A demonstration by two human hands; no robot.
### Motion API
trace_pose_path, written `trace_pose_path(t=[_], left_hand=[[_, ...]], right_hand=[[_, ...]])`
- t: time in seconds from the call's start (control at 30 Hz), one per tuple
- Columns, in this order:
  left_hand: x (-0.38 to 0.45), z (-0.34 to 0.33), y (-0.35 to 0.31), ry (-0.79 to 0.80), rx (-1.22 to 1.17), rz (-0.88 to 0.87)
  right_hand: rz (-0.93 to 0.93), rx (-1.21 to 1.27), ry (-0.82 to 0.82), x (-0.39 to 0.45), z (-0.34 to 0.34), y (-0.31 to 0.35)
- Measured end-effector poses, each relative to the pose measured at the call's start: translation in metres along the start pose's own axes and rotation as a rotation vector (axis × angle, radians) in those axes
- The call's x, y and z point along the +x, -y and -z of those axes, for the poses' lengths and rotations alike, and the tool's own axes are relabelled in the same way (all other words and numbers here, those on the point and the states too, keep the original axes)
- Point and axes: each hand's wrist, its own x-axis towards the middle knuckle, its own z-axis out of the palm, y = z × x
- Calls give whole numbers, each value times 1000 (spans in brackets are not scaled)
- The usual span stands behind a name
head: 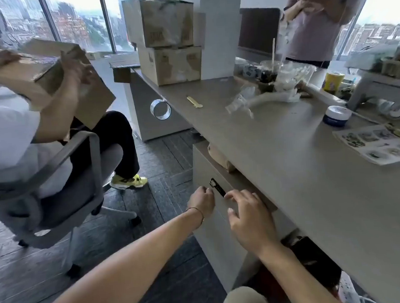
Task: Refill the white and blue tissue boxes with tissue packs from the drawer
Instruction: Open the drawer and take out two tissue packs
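two hands at the drawer (211,197) under the bench (287,146) | left hand (201,201) curled at lock (217,187), holding nothing | right hand (249,215) spread, flat | drawer shut, packs and boxes unseen | nothing refilled

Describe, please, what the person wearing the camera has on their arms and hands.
Both forearms are bare, with no sleeves in view. The left hand has a thin bracelet around its wrist. The right hand wears no glove, ring or watch that I can see.
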Motion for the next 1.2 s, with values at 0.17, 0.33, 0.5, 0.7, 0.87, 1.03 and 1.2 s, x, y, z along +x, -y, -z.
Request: trace_pose_path(t=[0.17, 0.33, 0.5, 0.7, 0.87, 1.03, 1.2], left_hand=[[17, -8, -21, -29, -115, 58], [24, -19, -21, -88, -83, 18], [21, -22, -12, -135, -100, -54], [19, -19, -10, -145, -172, -48], [4, 8, 19, -234, -288, -49], [-22, 61, 58, -296, -312, -48], [-61, 116, 77, -368, -291, -16]], right_hand=[[-7, -3, 1, 15, -5, -8], [-2, -31, -8, 22, -12, -6], [-5, -62, -11, 23, -20, -5], [-19, -100, 34, 25, -24, 6], [-9, -84, 51, 22, -31, 12], [52, -15, 109, 15, -52, 47], [126, 104, 170, -3, -84, 101]])
